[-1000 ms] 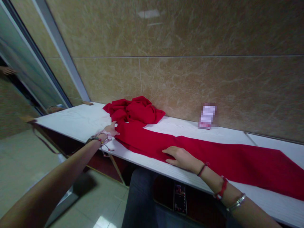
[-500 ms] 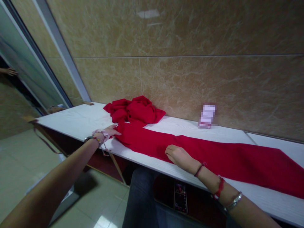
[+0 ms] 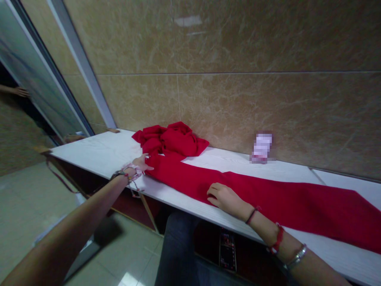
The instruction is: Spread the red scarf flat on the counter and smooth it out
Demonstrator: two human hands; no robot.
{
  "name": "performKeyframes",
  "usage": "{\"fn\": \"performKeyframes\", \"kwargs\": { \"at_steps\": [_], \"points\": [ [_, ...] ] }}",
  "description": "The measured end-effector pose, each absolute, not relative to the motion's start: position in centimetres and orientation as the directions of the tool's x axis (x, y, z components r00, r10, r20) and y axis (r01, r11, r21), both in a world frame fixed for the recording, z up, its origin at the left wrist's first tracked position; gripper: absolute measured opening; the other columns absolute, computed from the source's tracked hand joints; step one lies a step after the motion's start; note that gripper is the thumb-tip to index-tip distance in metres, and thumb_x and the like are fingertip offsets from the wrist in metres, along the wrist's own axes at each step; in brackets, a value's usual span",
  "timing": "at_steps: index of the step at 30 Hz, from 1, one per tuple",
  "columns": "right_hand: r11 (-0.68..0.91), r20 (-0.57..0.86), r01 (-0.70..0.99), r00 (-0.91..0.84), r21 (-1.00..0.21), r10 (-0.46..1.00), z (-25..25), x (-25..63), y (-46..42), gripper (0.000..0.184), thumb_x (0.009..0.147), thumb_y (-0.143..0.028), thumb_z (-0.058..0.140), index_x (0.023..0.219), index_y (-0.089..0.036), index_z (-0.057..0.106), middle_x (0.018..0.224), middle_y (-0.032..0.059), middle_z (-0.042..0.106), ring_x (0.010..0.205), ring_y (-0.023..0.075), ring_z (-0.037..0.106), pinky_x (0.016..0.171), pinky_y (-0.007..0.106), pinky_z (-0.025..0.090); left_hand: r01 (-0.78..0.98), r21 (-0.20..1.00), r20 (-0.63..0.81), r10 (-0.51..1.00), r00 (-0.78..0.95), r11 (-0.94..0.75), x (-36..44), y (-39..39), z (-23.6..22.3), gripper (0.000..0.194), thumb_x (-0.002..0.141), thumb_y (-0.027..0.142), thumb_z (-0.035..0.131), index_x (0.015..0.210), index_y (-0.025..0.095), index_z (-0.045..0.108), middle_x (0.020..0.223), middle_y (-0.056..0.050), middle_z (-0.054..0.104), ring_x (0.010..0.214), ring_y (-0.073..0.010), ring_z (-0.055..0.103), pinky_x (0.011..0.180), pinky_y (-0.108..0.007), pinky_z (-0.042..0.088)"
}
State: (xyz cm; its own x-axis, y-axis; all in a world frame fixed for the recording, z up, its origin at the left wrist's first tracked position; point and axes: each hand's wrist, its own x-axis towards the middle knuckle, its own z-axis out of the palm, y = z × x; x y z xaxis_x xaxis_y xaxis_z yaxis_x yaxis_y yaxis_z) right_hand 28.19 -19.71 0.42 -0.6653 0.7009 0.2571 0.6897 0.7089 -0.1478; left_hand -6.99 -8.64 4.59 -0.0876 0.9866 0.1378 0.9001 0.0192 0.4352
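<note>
A long strip of red cloth (image 3: 274, 200) lies along the white table, running out of view on the right. Its left end joins or touches a crumpled heap of red cloth (image 3: 178, 139) by the wall; which of the two, I cannot tell. At the strip's left end rests my left hand (image 3: 142, 163), thumb and fingers apart, touching the cloth edge. My right hand (image 3: 224, 198) lies on the strip's near edge around its middle, fingers loosely bent and slightly apart, with no cloth visibly pinched in them.
The narrow white table (image 3: 89, 153) stands against a brown tiled wall (image 3: 226, 111). A blurred-out upright object (image 3: 262, 147) leans there. Below the table edge a phone with a lit screen (image 3: 228, 251) lies near my leg (image 3: 175, 246). Another person's hand (image 3: 21, 92) shows at far left.
My right hand's outstretched fingers have drawn in and bent, staying on the same part of the cloth. My left hand has barely shifted. The cloth looks nearly unchanged.
</note>
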Motion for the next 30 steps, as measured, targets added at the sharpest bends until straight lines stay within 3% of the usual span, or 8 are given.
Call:
{"fn": "performKeyframes", "kwargs": {
  "at_steps": [4, 6, 10, 14, 17, 20, 25, 30],
  "points": [
    [0.735, 0.247, 0.652, -0.693, -0.186, 0.677, 0.7, 28.6, -19.9, 0.023, 0.087, -0.024, 0.042, 0.095, -0.016, 0.062, 0.095, 0.0077, 0.061, 0.090, 0.0159, 0.054, 0.081, 0.028, 0.044, 0.936, 0.293, 0.051, 0.974, -0.219, 0.195, -6.2, -9.2, 4.5, 0.077, 0.065, 0.042, 0.067, 0.124, 0.003, 0.037, 0.110, -0.023, 0.051, 0.095, -0.0364, 0.052, 0.075, -0.042, 0.042],
    [0.743, 0.246, 0.642, -0.701, -0.192, 0.669, 0.9, 29.2, -19.9, 0.024, 0.087, -0.025, 0.042, 0.098, -0.016, 0.061, 0.100, 0.0082, 0.060, 0.093, 0.0164, 0.054, 0.084, 0.029, 0.043, 0.969, 0.131, 0.151, 0.961, -0.230, 0.211, -5.4, -9.3, 4.4, 0.069, 0.073, 0.038, 0.058, 0.131, 0.012, 0.032, 0.122, -0.023, 0.042, 0.105, -0.0385, 0.046, 0.079, -0.048, 0.039],
    [0.723, 0.218, 0.661, -0.689, -0.201, 0.691, 1.2, 30.9, -19.7, 0.031, 0.082, -0.030, 0.049, 0.109, -0.017, 0.059, 0.113, 0.0094, 0.056, 0.107, 0.0201, 0.049, 0.094, 0.032, 0.039, 0.994, -0.108, 0.376, 0.923, 0.075, -0.037, -2.6, -9.0, 4.0, 0.061, 0.080, 0.034, 0.049, 0.135, 0.021, 0.028, 0.139, -0.018, 0.024, 0.126, -0.0346, 0.023, 0.095, -0.051, 0.027],
    [0.681, 0.152, 0.677, -0.669, -0.278, 0.728, 0.7, 32.0, -19.9, 0.038, 0.085, -0.032, 0.043, 0.119, -0.017, 0.053, 0.123, 0.0093, 0.052, 0.115, 0.0190, 0.044, 0.099, 0.031, 0.036, 0.923, -0.058, 0.264, 0.885, 0.383, -0.381, 0.8, -9.2, 2.0, 0.056, 0.084, 0.046, 0.037, 0.135, 0.024, 0.030, 0.145, -0.009, 0.014, 0.133, -0.0274, 0.010, 0.102, -0.045, 0.022],
    [0.653, 0.139, 0.700, -0.644, -0.289, 0.752, 0.1, 32.2, -20.4, 0.043, 0.088, -0.036, 0.036, 0.127, -0.019, 0.045, 0.132, 0.0085, 0.043, 0.125, 0.0195, 0.034, 0.105, 0.038, 0.026, 0.895, 0.015, 0.065, 0.893, 0.445, -0.447, 2.1, -9.9, 0.3, 0.053, 0.086, 0.047, 0.031, 0.135, 0.027, 0.030, 0.145, -0.005, 0.018, 0.133, -0.0249, 0.013, 0.103, -0.046, 0.020],
    [0.617, 0.144, 0.746, -0.602, -0.251, 0.786, -0.4, 32.8, -20.8, 0.051, 0.086, -0.043, 0.037, 0.134, -0.025, 0.034, 0.141, 0.0064, 0.032, 0.131, 0.0240, 0.020, 0.106, 0.051, 0.015, 0.901, 0.052, -0.033, 0.901, 0.433, -0.431, 2.2, -10.3, -0.2, 0.053, 0.087, 0.047, 0.027, 0.136, 0.027, 0.028, 0.144, -0.005, 0.022, 0.132, -0.0232, 0.015, 0.104, -0.047, 0.018],
    [0.354, 0.198, 0.911, -0.314, -0.213, 0.928, -0.9, 35.1, -20.3, 0.054, 0.086, -0.045, 0.035, 0.135, -0.022, 0.030, 0.144, 0.0079, 0.023, 0.133, 0.0271, 0.011, 0.103, 0.056, 0.013, 0.912, 0.007, -0.011, 0.911, 0.411, -0.411, 3.5, -10.1, 0.9, 0.052, 0.086, 0.047, 0.029, 0.133, 0.025, 0.034, 0.144, -0.006, 0.022, 0.132, -0.0282, 0.014, 0.102, -0.051, 0.017],
    [0.245, 0.048, 0.947, -0.240, -0.207, 0.970, -1.2, 36.7, -20.2, 0.057, 0.086, -0.050, 0.031, 0.135, -0.020, 0.032, 0.143, 0.0081, 0.024, 0.132, 0.0283, 0.016, 0.103, 0.053, 0.015, 0.803, -0.044, 0.096, 0.797, 0.596, -0.594, 8.1, -8.4, 1.9, 0.043, 0.086, 0.033, 0.038, 0.128, 0.025, 0.040, 0.139, -0.008, 0.032, 0.128, -0.0226, 0.026, 0.102, -0.041, 0.024]
  ]
}}
